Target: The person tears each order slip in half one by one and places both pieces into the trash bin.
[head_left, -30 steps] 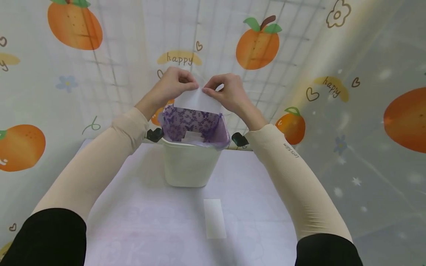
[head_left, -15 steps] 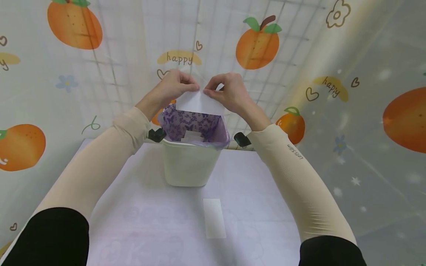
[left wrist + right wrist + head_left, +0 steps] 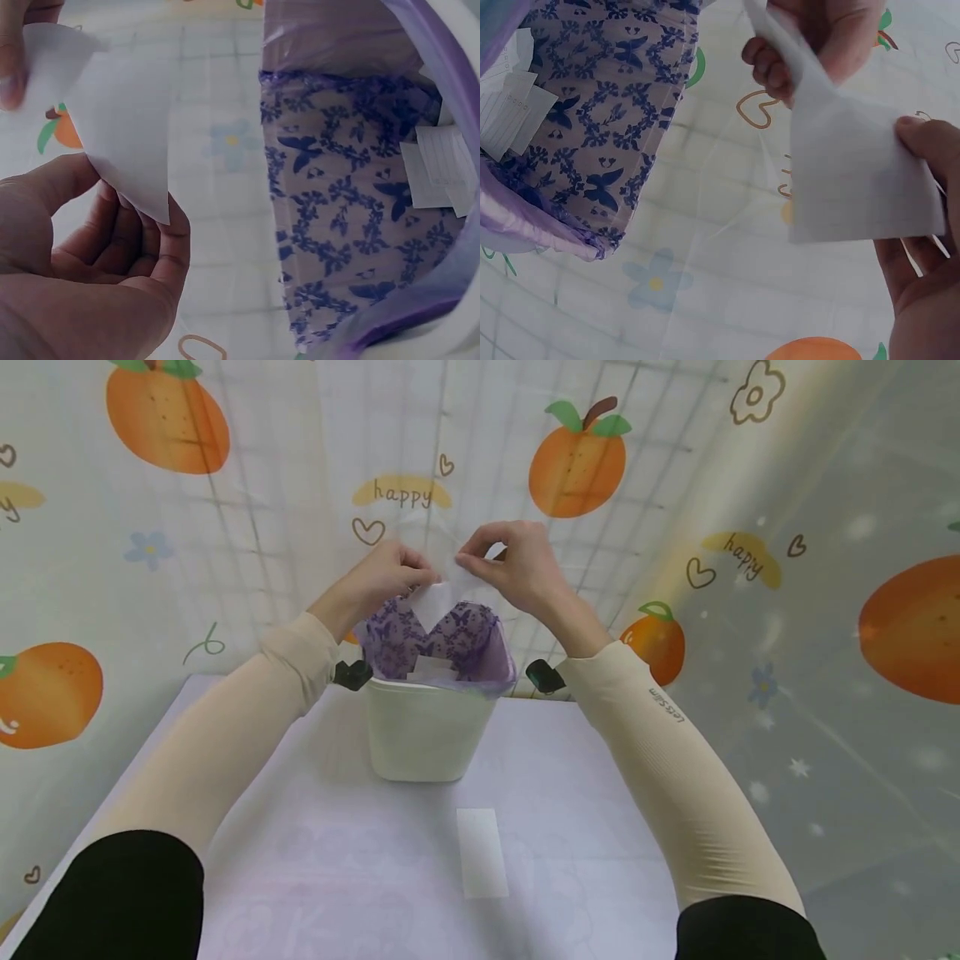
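Observation:
Over the bin, my left hand [image 3: 386,568] and right hand [image 3: 517,560] both pinch a white sheet of paper [image 3: 432,606]. In the left wrist view one part of the paper [image 3: 124,112] sits between my left thumb and fingers, angled away from the part at the right hand. My right thumb presses a flat, squarish part of the paper [image 3: 862,172] in the right wrist view; the two parts seem to meet near the top. Below stands a pale bin [image 3: 427,735] lined with a purple patterned bag [image 3: 476,631]. Several paper pieces [image 3: 433,668] lie inside it.
A white paper strip [image 3: 482,853] lies on the white tabletop [image 3: 337,877], in front of the bin. A curtain printed with oranges [image 3: 577,468] hangs close behind the bin.
My left hand has moved down and slightly left, away from the right hand. The paper's straight lower edge has given way to a downward point as its parts twist apart.

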{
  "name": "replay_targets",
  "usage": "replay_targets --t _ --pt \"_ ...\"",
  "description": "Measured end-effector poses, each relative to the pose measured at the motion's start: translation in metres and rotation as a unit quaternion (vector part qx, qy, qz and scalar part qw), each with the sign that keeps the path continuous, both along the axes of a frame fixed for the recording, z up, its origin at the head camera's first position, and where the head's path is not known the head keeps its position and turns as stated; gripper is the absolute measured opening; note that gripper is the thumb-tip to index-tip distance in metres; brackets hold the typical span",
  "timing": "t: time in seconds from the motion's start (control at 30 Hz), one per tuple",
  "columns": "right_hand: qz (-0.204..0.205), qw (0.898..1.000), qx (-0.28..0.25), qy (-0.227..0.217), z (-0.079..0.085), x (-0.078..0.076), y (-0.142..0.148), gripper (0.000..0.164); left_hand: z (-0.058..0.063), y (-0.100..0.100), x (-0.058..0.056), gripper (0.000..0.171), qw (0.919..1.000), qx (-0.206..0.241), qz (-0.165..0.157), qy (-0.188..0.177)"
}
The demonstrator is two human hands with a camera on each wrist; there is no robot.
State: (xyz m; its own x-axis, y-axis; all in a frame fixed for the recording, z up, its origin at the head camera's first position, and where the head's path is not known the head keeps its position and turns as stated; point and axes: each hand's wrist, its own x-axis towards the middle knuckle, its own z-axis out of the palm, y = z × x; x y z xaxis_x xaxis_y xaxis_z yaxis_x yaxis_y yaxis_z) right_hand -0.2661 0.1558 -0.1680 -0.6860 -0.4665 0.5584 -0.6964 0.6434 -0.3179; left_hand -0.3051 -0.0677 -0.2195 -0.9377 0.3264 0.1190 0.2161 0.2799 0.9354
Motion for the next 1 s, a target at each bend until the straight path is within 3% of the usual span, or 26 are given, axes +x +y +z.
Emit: replay_targets --t 0.2,0.3,0.4,0.47,0.7,0.83,1.0 --pt "-0.005 1.0 -0.021 0.003 0.003 0.001 -0.001 0.011 -0.008 -0.005 -0.003 0.017 0.9997 -0.022 0.009 0.005" --pt "-0.005 0.999 -0.03 0.013 0.006 0.004 -0.003 0.012 -0.014 -0.006 -0.005 0.017 0.9958 -0.082 0.024 0.035" --pt "-0.007 0.999 -0.029 0.019 0.01 0.006 -0.007 0.012 -0.02 -0.006 -0.008 0.018 0.9856 -0.15 0.039 0.066" --pt "-0.007 0.999 -0.024 0.021 0.012 0.007 -0.01 0.012 -0.023 -0.006 -0.009 0.018 0.9814 -0.172 0.044 0.073" --pt "-0.005 1.0 -0.013 0.017 0.013 0.005 -0.014 0.011 -0.022 -0.004 -0.008 0.016 0.978 -0.174 0.062 0.097" --pt "-0.018 0.999 0.029 -0.004 0.008 0.001 -0.011 0.011 -0.019 -0.003 -0.007 0.019 0.9757 -0.178 0.071 0.106" --pt "-0.037 0.996 0.073 -0.027 0.001 -0.004 -0.007 0.025 -0.017 -0.002 -0.005 0.022 0.9707 -0.185 0.083 0.129"
